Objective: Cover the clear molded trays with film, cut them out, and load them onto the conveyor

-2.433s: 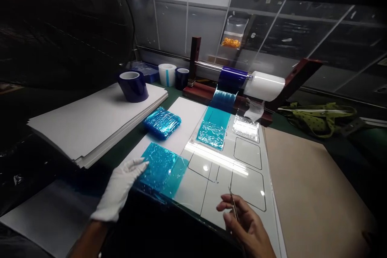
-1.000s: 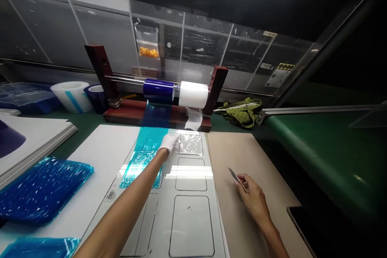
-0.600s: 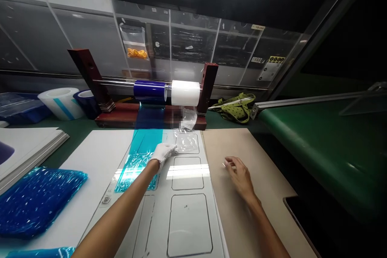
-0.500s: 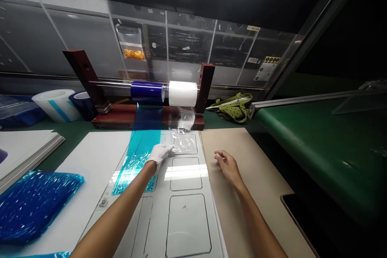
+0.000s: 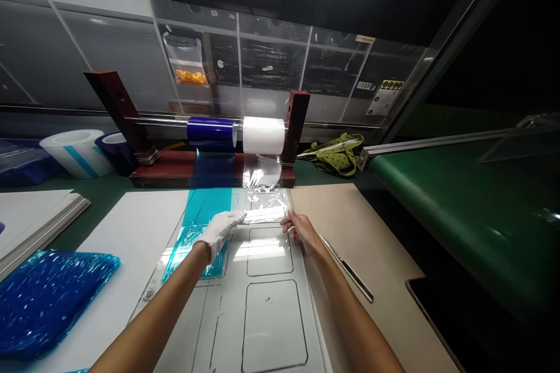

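Clear film (image 5: pixel 263 214) hangs from the white roll (image 5: pixel 263 135) and lies over the top outline on a light sheet (image 5: pixel 273 326) marked with black rounded rectangles. My left hand (image 5: pixel 219 230), in a white glove, pinches the film's lower left corner. My bare right hand (image 5: pixel 301 232) is closed at the film's lower right corner, thumb and finger together there. Left of the clear film, a blue film strip (image 5: pixel 209 207) runs down from the dark blue roll (image 5: pixel 211 132) and passes under my gloved hand.
A dark red wooden stand (image 5: pixel 175 169) carries both rolls on a metal rod. Beside my right forearm, a slim pen-like tool (image 5: pixel 347 269) lies on brown board (image 5: pixel 341 204). At left sit spare rolls (image 5: pixel 76 151) and a blue film bundle (image 5: pixel 56 303). A green pouch (image 5: pixel 335 156) stands behind.
My right hand has moved left from above the brown board to the film's right corner. My left hand has drawn slightly towards me, the film's edge now straighter. The pen-like tool has come into view.
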A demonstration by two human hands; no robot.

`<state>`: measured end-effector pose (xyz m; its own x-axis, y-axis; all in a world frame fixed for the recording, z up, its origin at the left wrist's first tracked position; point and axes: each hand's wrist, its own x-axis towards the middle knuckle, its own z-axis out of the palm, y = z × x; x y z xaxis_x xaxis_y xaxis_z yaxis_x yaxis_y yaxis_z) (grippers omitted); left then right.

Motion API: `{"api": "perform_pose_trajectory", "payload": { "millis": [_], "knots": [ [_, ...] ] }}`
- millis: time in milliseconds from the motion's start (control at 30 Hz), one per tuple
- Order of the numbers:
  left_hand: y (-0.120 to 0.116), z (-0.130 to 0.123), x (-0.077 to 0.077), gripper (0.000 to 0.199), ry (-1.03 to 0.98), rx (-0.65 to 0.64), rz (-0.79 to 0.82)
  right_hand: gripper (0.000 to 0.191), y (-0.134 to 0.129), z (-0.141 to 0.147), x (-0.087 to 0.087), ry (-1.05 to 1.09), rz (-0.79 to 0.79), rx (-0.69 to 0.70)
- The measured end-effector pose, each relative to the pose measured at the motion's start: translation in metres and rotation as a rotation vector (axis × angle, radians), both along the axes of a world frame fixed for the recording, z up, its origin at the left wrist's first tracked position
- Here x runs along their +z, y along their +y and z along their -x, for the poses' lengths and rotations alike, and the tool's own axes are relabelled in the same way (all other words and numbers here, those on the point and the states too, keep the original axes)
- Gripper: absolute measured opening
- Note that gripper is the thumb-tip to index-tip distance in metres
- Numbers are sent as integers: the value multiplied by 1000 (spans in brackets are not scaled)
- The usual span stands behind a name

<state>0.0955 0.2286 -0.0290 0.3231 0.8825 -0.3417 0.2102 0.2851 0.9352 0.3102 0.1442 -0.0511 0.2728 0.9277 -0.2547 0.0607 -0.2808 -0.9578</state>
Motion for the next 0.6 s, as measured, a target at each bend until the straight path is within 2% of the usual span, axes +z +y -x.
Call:
{"api": "perform_pose_trajectory", "payload": {
  "millis": [133, 267, 433, 600],
  "knots": [
    [-5, 2, 7, 30, 41, -64, 33, 31, -3, 5, -8, -101, -88, -36],
    [-24, 9, 19, 30, 61, -76, -2, 38, -23, 17, -4, -201, -195, -92],
    [-61, 24, 32, 33, 65, -48, -24, 46, -66, 42, 11, -280, -264, -144],
    [-114, 47, 34, 30, 49, -1, -28, 46, -126, 69, 16, -297, -237, -137]
  ]
}}
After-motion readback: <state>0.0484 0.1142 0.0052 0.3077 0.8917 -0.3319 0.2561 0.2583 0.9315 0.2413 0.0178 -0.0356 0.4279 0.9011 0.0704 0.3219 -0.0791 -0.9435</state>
